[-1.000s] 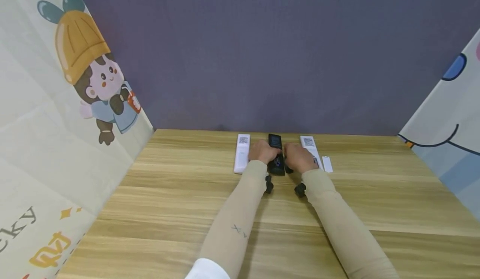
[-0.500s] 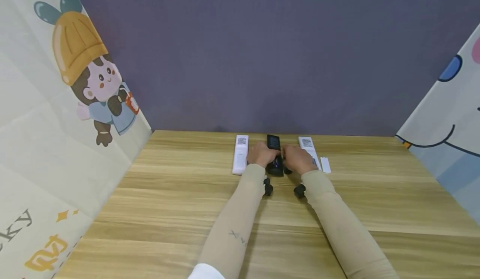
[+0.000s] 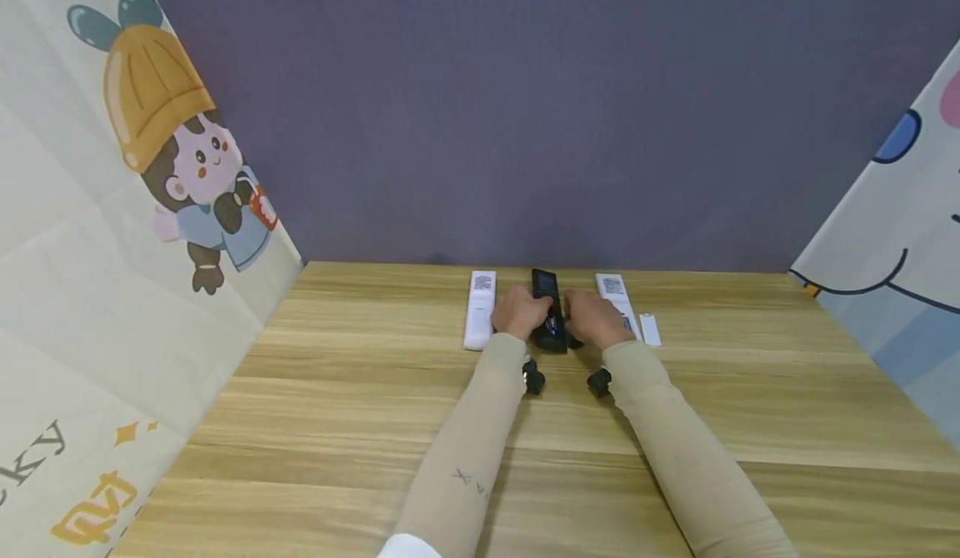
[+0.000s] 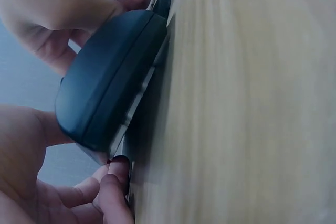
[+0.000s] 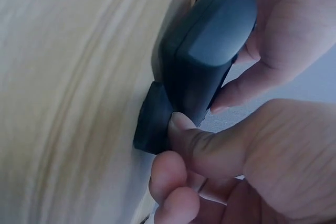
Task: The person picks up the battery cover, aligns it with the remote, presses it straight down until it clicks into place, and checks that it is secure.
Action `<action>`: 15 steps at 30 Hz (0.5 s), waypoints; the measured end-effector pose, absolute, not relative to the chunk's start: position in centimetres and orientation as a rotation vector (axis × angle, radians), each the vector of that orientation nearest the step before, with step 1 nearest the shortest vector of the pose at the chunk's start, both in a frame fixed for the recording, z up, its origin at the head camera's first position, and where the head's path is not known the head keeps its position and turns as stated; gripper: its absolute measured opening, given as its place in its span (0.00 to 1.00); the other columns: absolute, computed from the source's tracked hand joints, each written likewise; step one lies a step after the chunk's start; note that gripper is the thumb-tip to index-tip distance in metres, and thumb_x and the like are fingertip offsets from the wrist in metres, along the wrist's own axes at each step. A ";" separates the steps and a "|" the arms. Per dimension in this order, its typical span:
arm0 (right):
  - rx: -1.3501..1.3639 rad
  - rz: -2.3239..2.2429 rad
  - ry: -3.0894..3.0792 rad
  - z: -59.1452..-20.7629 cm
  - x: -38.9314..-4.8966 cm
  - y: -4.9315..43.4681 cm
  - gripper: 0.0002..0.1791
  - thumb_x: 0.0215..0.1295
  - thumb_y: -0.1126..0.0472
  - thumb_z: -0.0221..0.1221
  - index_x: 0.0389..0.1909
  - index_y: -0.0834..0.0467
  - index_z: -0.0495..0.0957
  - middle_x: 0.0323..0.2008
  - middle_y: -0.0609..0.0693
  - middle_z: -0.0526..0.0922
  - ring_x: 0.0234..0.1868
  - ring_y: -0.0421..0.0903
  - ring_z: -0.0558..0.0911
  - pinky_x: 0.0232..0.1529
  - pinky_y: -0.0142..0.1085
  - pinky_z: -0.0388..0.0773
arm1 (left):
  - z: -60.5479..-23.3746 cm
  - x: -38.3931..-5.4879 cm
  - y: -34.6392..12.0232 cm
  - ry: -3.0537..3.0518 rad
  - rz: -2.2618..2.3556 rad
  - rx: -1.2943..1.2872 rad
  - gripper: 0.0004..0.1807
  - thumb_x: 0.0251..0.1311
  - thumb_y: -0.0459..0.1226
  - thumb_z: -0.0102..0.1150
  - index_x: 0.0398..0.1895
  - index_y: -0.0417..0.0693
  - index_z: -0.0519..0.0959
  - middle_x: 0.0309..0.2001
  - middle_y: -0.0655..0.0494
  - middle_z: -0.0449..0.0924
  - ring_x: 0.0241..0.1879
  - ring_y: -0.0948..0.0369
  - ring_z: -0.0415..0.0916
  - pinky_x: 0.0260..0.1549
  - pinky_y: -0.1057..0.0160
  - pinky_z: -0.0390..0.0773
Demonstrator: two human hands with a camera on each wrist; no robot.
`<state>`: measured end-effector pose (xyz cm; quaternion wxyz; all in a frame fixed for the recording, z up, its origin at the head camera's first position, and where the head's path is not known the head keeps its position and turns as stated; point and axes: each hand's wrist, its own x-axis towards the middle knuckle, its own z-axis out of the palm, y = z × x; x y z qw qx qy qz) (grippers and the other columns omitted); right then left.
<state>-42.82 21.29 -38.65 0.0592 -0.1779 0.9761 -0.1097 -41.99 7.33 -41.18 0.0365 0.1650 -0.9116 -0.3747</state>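
Note:
A black remote control (image 3: pixel 550 337) lies back side up, tilted, at the back middle of the table. My left hand (image 3: pixel 519 311) grips its left edge. In the left wrist view, that thumb is against the remote (image 4: pixel 100 82) and the fingertips (image 4: pixel 118 174) are under its edge. My right hand (image 3: pixel 596 318) is just right of it and pinches a small black battery cover (image 5: pixel 153 121) between thumb and finger. This cover is close over the table, right beside the remote (image 5: pixel 207 30). Its far part is hidden by the thumb.
White remotes flank the hands, one at the left (image 3: pixel 481 312) and one at the right (image 3: pixel 615 290), partly behind the right hand. A small white battery cover (image 3: pixel 650 330) lies farther right. A dark panel (image 3: pixel 480 125) rises at the table's back edge.
My left hand has tilted the black remote, and its far end has swung slightly left. The right hand stays beside it with the black cover. The head view has shifted a little.

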 end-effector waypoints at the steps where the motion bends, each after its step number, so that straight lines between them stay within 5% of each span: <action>1: -0.537 -0.332 2.954 -38.7 -42.9 21.3 0.06 0.64 0.66 0.62 0.40 0.61 0.76 0.37 0.57 0.82 0.34 0.53 0.80 0.35 0.48 0.77 | -41.2 -41.9 7.3 -2.799 -1.149 0.503 0.20 0.61 0.55 0.65 0.31 0.47 0.85 0.37 0.49 0.88 0.35 0.54 0.83 0.30 0.55 0.76; 15: -0.558 -0.310 2.965 -39.1 -43.1 21.4 0.06 0.64 0.66 0.62 0.40 0.62 0.76 0.38 0.58 0.83 0.35 0.54 0.81 0.37 0.48 0.79 | -41.0 -41.6 7.0 -2.753 -1.225 0.513 0.18 0.63 0.54 0.65 0.28 0.49 0.82 0.35 0.51 0.86 0.31 0.56 0.79 0.26 0.58 0.69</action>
